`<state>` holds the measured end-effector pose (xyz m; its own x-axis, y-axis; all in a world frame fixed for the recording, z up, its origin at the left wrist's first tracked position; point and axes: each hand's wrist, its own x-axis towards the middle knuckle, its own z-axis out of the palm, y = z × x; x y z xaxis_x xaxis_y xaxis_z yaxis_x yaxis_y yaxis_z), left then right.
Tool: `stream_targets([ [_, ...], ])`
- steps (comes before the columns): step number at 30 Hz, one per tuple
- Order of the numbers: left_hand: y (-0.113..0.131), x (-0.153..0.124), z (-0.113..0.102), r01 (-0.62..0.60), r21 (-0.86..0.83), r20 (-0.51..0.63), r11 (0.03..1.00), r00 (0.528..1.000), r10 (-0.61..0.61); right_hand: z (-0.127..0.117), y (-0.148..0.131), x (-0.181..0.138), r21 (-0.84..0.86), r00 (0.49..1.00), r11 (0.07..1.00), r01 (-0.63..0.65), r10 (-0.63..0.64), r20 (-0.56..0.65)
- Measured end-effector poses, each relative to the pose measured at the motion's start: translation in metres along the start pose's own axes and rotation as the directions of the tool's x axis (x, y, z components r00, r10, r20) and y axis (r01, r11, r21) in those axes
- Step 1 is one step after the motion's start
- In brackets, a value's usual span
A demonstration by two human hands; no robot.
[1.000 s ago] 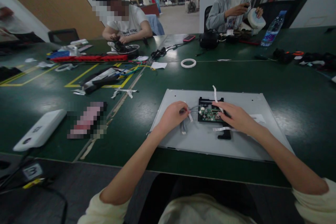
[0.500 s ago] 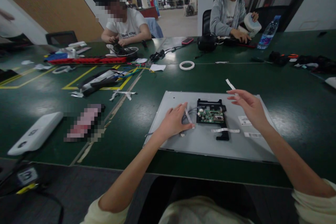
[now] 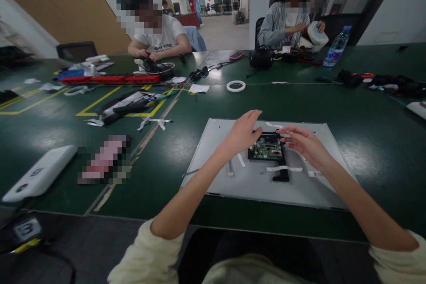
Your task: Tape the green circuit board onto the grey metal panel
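A grey metal panel (image 3: pixel 196 159) lies flat in front of me. On it sits a black plastic bracket (image 3: pixel 283 174) carrying a green circuit board (image 3: pixel 264 150). One white tape strip (image 3: pixel 289 169) crosses the bracket's lower arm, and another strip (image 3: pixel 241 159) lies left of the board beside a grey cable end (image 3: pixel 230 168). My right hand (image 3: pixel 304 144) pinches the end of a third white tape strip (image 3: pixel 273 124) above the bracket's top edge. My left hand (image 3: pixel 244 129), fingers stretched out and holding nothing, hovers over the bracket's upper left corner and hides part of it.
A white tape roll (image 3: pixel 236 86) lies beyond the panel. Left are a phone (image 3: pixel 106 157), a white device (image 3: pixel 41 173) and crumpled tape (image 3: pixel 155 123). Across the green table (image 3: pixel 159 195) two people sit, near a bottle (image 3: pixel 337 46) and a red power strip (image 3: pixel 109 79).
My left hand has moved up and right, off the tape strip beside the cables. My right hand has brought its tape strip leftward to the bracket's top.
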<state>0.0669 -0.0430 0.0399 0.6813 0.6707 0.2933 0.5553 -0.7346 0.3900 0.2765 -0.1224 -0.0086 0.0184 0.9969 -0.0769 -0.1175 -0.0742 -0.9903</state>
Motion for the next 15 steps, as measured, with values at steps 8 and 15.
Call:
stream_targets([
  [8,0.004,0.004,0.045,0.013,0.066,0.041,0.998,0.999,-0.016,0.005,0.008,0.006,0.015,0.996,0.996,-0.09,0.09,0.021],
  [15,0.004,0.002,0.055,-0.031,0.111,0.164,0.993,0.986,0.013,0.003,0.019,0.011,0.024,0.989,0.988,-0.149,0.15,-0.012],
])
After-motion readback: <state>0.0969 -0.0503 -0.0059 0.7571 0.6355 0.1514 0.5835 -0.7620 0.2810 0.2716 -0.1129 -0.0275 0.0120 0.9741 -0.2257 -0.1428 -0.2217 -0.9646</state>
